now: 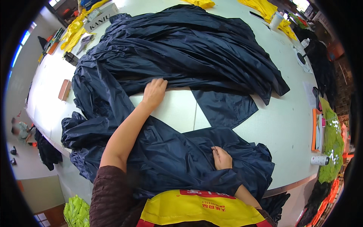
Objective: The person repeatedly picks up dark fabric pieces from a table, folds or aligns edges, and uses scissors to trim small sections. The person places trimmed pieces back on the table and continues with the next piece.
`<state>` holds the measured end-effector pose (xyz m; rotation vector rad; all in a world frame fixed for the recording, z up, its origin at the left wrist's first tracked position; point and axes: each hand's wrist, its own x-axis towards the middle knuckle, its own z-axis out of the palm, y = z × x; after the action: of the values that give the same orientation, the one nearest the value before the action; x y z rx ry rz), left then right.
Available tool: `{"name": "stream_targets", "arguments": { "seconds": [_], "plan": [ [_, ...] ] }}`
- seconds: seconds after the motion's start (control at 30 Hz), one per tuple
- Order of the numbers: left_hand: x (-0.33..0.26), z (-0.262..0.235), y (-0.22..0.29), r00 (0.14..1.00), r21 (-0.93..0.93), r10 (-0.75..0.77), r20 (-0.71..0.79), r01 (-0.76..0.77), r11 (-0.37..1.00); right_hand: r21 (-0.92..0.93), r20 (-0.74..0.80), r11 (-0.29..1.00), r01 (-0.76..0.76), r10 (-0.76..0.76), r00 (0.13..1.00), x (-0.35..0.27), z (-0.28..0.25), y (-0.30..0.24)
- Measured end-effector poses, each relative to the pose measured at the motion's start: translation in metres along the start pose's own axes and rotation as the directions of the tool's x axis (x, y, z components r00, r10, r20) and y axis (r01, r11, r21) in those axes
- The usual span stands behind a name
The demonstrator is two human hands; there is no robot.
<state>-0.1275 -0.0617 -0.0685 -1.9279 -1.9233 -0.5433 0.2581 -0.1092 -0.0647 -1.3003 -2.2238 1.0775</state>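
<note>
Resting on navy fabric [170, 151] are 2 hands. The left hand [154, 93], farther, curls its fingers, hold unclear; the right hand [222, 158], nearer, pinches fabric, fingers nearly closed.

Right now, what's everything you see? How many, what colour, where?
Shiny navy fabric: uncountable, navy, across table
Smooth worktable: 1, white, underneath
Crumpled cloth: several, yellow, far edge
Rectangular block: 1, brown, table's left
Cylindrical containers: at least 2, white, table's right
Crumpled bundles: at least 2, lime, right, lower left
Background person: 1, grey top, left
Other small things: uncountable, mixed colours, edges
Smooth apron: 1, yellow, bottom
Quilted left sleeve: 1, brown, lower left
Bare left hand: 1, at far fabric's edge
Bare right hand: 1, on near fabric
</note>
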Motion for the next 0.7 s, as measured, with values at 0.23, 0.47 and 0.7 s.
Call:
{"name": "stream_targets", "arguments": {
  "seconds": [0.23, 0.47, 0.7],
  "plan": [
    [-0.023, 0.004, -0.029, 0.888, 0.148, -0.313, 0.337, 0.278, 0.949, 0.147, -0.011, 0.987, -0.071, 0.073, 0.997, 0.003, 0.0, 0.006],
    [-0.108, -0.087, -0.009, 0.455, 0.068, -0.113, 0.883, 0.115, 0.991, 0.987, 0.022, 0.115, -0.115, 0.604, 0.796, 0.037, -0.022, 0.052],
    [-0.068, -0.096, 0.017, 0.378, 0.095, -0.191, 0.906, 0.258, 0.962, 0.782, -0.239, 0.583, -0.219, 0.605, 0.759, 0.107, -0.058, 0.03]
  ]
}}
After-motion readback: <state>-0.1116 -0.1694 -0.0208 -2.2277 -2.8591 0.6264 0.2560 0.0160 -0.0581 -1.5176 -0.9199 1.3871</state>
